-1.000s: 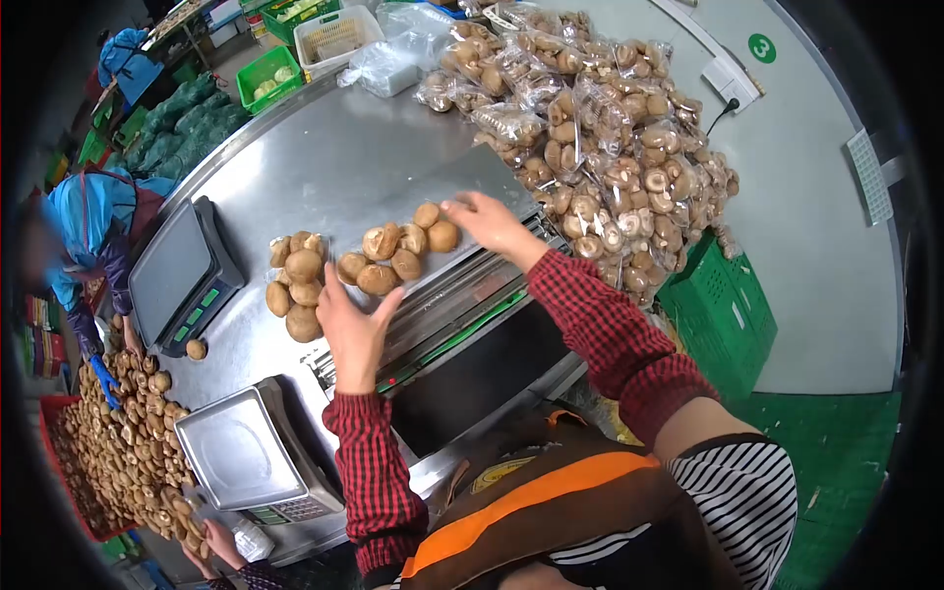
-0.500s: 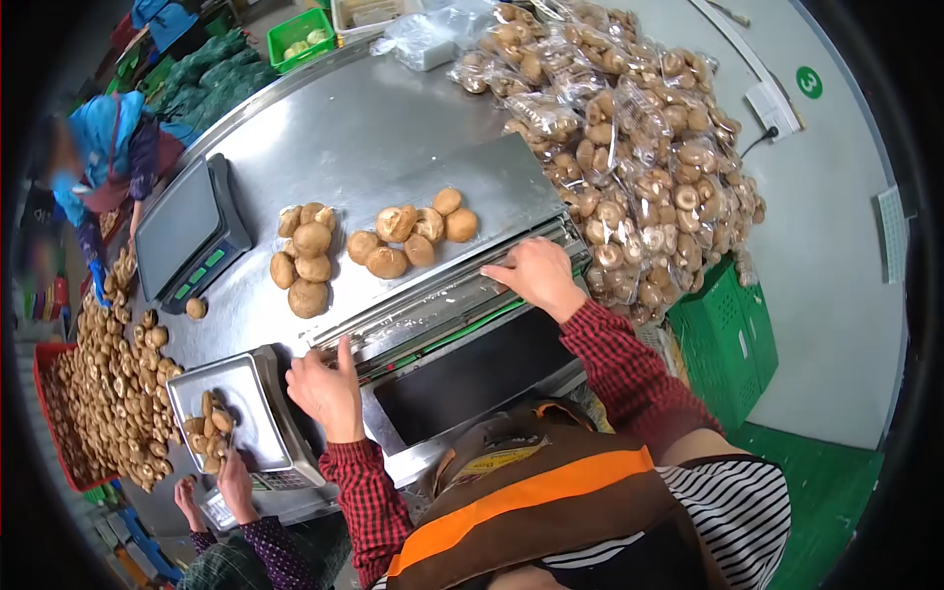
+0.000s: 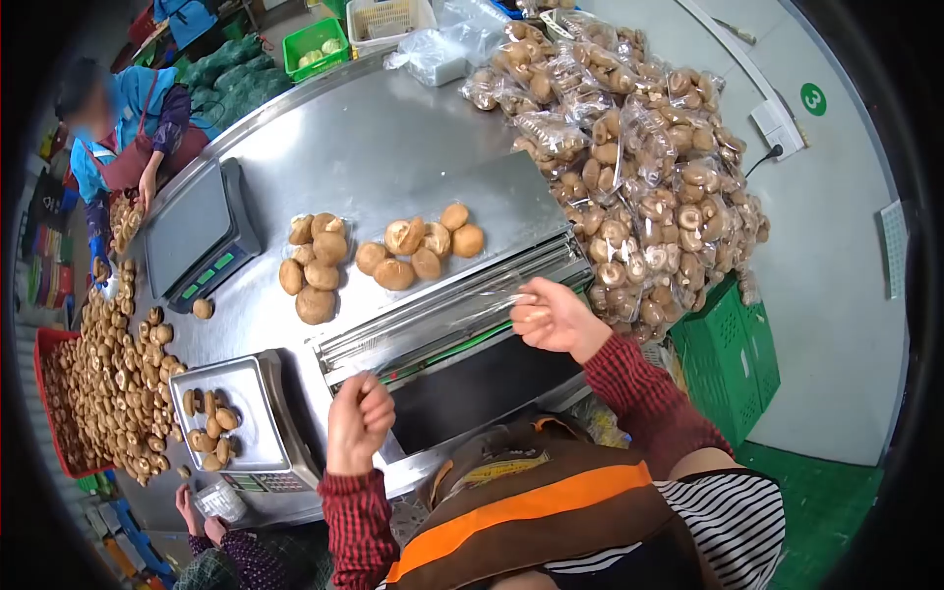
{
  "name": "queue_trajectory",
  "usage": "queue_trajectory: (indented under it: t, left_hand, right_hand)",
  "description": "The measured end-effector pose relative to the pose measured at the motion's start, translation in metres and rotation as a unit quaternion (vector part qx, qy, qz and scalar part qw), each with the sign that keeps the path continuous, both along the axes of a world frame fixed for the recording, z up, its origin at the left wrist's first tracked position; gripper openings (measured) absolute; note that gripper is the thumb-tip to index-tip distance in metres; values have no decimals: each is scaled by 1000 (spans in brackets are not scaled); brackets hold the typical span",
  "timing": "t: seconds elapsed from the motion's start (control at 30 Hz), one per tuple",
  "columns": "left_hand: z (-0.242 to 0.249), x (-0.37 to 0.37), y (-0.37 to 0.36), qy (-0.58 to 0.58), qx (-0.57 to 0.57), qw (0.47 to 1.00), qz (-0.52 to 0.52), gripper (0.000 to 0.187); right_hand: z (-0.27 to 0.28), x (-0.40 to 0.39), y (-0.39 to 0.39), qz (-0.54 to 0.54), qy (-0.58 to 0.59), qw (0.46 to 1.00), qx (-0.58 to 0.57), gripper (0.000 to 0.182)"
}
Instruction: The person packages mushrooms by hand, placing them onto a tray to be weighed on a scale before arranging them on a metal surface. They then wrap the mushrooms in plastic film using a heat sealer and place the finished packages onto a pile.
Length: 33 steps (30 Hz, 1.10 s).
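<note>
My left hand and my right hand are both closed, pinching a sheet of clear plastic film. The film stretches between them over the metal bars of a wrapping machine. Its dark flat plate lies on my side of the bars. Beyond the bars, two groups of brown mushrooms sit on the steel table: a left cluster and a right cluster.
Bagged mushrooms are heaped at right above a green crate. At left are a scale with mushrooms, another scale and loose mushrooms. Co-workers' hands show lower left; a person in blue stands upper left.
Both my hands have gone from resting at the machine's bars to gripping film and drawing it towards me. The co-worker's hand has left the near scale.
</note>
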<state>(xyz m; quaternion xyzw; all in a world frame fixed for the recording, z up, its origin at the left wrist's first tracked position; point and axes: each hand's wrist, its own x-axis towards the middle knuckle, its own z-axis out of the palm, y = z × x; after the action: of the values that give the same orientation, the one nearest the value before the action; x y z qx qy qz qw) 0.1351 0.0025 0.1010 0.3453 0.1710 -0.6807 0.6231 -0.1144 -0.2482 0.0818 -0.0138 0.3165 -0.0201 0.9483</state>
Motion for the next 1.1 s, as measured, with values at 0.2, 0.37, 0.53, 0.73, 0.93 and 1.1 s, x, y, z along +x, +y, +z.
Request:
queue_trajectory:
  t: [0.2, 0.37, 0.53, 0.73, 0.93, 1.1]
  left_hand:
    - [78, -2, -64, -573, -171, 772, 214, 32]
    - [11, 38, -171, -910, -40, 401, -101, 37]
    - [-12, 43, -186, -880, 39, 394, -262, 35]
    - [2, 24, -173, -923, 60, 316, -211, 32]
    - [6, 26, -147, -932, 100, 325, -128, 34]
    - [10, 18, -113, -854, 108, 485, -154, 46]
  right_hand:
    - [87, 48, -31, -305, 36, 811, -497, 36]
    - [3, 121, -107, -159, 124, 590, -782, 39]
    - [-33, 126, -112, 34, 229, 563, -794, 37]
    - [-24, 124, -119, 166, 206, 496, -827, 40]
    - [2, 135, -121, 348, 161, 586, -714, 48]
    - [-1, 130, -137, 386, 117, 509, -760, 51]
